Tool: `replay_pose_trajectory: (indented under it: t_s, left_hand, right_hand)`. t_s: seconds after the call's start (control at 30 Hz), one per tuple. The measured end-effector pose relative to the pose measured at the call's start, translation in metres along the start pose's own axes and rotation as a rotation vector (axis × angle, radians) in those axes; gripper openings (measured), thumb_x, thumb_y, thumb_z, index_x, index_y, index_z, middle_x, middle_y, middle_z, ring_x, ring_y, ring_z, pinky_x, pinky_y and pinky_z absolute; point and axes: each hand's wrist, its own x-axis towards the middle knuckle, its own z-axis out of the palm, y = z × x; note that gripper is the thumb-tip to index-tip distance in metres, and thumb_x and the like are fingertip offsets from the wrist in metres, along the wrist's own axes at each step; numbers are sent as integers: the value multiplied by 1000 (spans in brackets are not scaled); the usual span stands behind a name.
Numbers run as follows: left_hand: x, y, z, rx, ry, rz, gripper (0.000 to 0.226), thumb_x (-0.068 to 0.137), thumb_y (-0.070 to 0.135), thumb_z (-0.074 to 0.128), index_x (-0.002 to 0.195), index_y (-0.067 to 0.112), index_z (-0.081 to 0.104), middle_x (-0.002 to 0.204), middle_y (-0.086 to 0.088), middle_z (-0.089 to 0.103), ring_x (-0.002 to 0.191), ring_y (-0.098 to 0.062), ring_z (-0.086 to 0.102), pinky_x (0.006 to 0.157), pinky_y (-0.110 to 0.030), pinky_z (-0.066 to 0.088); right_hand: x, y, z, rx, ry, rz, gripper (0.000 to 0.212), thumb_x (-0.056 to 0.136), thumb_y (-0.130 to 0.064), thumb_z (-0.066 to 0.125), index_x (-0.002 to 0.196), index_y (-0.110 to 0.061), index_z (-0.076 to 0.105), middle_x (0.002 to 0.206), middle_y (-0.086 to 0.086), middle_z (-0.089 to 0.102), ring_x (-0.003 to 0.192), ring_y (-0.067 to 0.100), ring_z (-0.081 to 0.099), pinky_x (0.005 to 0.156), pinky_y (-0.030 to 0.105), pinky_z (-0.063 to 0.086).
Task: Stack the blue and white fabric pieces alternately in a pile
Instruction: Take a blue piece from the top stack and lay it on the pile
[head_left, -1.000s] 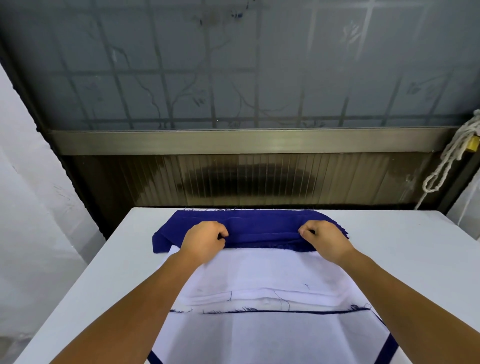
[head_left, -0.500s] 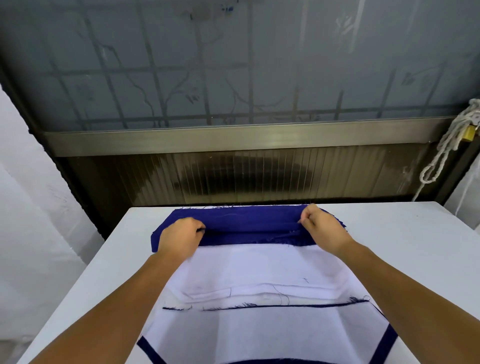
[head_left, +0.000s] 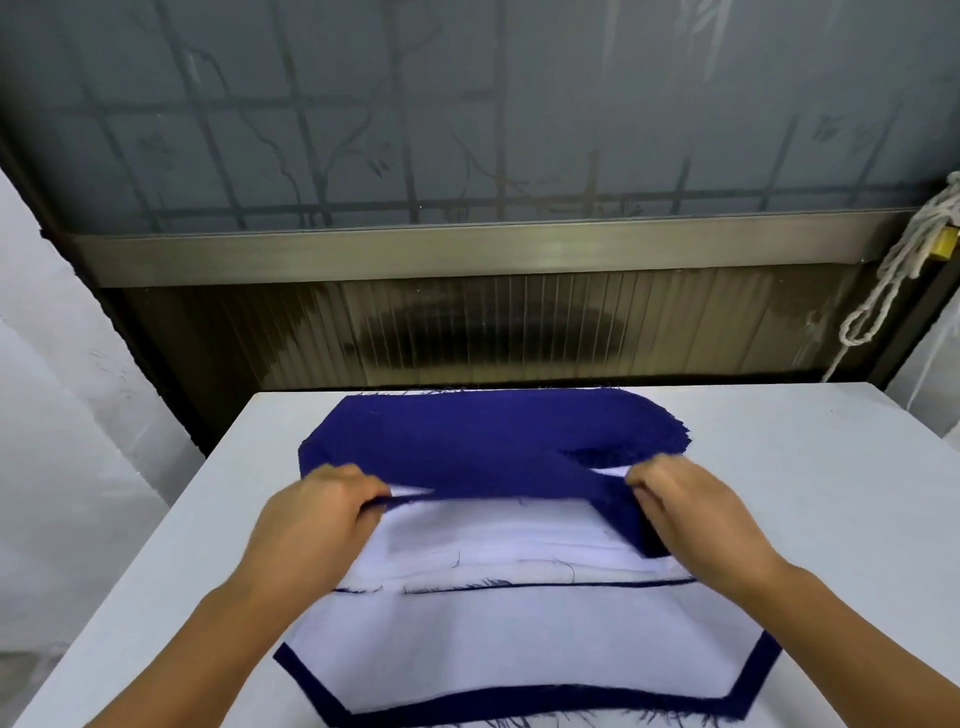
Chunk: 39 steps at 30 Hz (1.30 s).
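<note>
A dark blue fabric piece (head_left: 467, 447) lies across the far part of the white table (head_left: 831, 493), its near edge lifted. My left hand (head_left: 317, 514) pinches that edge at the left. My right hand (head_left: 691, 512) grips the edge at the right, where the blue cloth folds down beside my thumb. Under it, white fabric pieces (head_left: 519, 639) lie in layers toward me, with thin blue edges showing between them. A blue piece (head_left: 748, 680) at the bottom of the pile sticks out as a border along the near side.
A dark ribbed panel (head_left: 493, 332) and a frosted patterned window stand right behind the table's far edge. A white rope (head_left: 893, 280) hangs at the right. White walls flank the table on both sides.
Both hands have drawn the blue piece's near edge toward me, and more of the blue cloth now lies spread out. The right side of the edge has folded over.
</note>
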Motion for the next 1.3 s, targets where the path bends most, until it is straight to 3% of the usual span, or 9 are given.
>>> replay_pose_trajectory:
  t_s: [0.07, 0.13, 0.3, 0.47, 0.6, 0.73, 0.93, 1.1, 1.3]
  left_hand:
    - [-17, 6, 8, 12, -127, 20, 24, 94, 30, 51, 112, 37, 66, 99, 18, 60, 97, -4, 53, 77, -21, 45]
    - [-27, 16, 14, -4, -173, 8, 24, 94, 33, 48, 112, 36, 64, 97, 17, 57, 97, -2, 50, 76, -19, 42]
    - [-27, 41, 9, 48, -62, 62, 28, 92, 39, 54, 70, 22, 59, 66, 9, 52, 70, -7, 48, 57, -22, 37]
    - [-16, 54, -7, -17, 90, 121, 16, 82, 27, 71, 68, 23, 63, 64, 14, 54, 63, -9, 51, 51, -24, 43]
    - [-10, 45, -20, -29, 145, 74, 9, 80, 21, 75, 74, 21, 68, 68, 13, 59, 63, -10, 53, 50, -26, 47]
    - [2, 42, -19, 12, 174, 76, 4, 83, 23, 73, 81, 19, 72, 73, 9, 63, 67, -13, 56, 52, -27, 48]
    - [11, 39, -10, -2, 115, 37, 21, 95, 34, 58, 101, 23, 74, 91, 10, 67, 84, -13, 58, 65, -31, 52]
    - [0, 12, -10, -163, -53, 1, 18, 94, 34, 59, 107, 32, 72, 97, 21, 65, 89, -1, 59, 78, -23, 49]
    - [-2, -20, -22, -368, -578, -37, 14, 91, 34, 64, 82, 42, 72, 86, 25, 69, 80, 3, 63, 72, -15, 49]
  right_hand:
    - [-20, -1, 7, 37, -178, -57, 23, 90, -11, 62, 112, -16, 65, 109, -8, 63, 102, 13, 59, 87, 17, 41]
    - [-34, -9, 13, 158, -187, -34, 30, 88, -20, 64, 118, -19, 62, 115, -12, 58, 107, 7, 54, 91, 13, 41]
    - [-30, -62, 36, 49, -156, -129, 65, 82, -54, 57, 139, -24, 46, 139, -10, 46, 132, 9, 39, 110, 24, 30]
    - [4, -73, 51, 20, 86, 5, 37, 78, -28, 75, 112, -17, 65, 116, -2, 62, 107, 21, 60, 88, 34, 52]
    - [27, -41, 41, -19, 59, 147, 8, 89, -22, 61, 98, -23, 62, 97, -8, 62, 82, 18, 58, 62, 29, 47]
    - [51, -6, 25, -18, 45, 260, 18, 86, -14, 55, 101, -26, 55, 98, -8, 65, 85, 20, 59, 64, 30, 41]
    - [76, 4, -35, 109, 269, 308, 37, 78, -2, 57, 90, -35, 46, 81, -11, 59, 70, 16, 53, 61, 28, 36]
    - [32, -10, -48, 139, -122, 229, 33, 82, -4, 57, 95, -33, 63, 82, -20, 62, 73, 5, 54, 67, 24, 43]
    - [-11, -25, -49, 498, -669, 269, 21, 85, -13, 60, 76, -29, 69, 69, -11, 64, 60, 1, 53, 59, 16, 42]
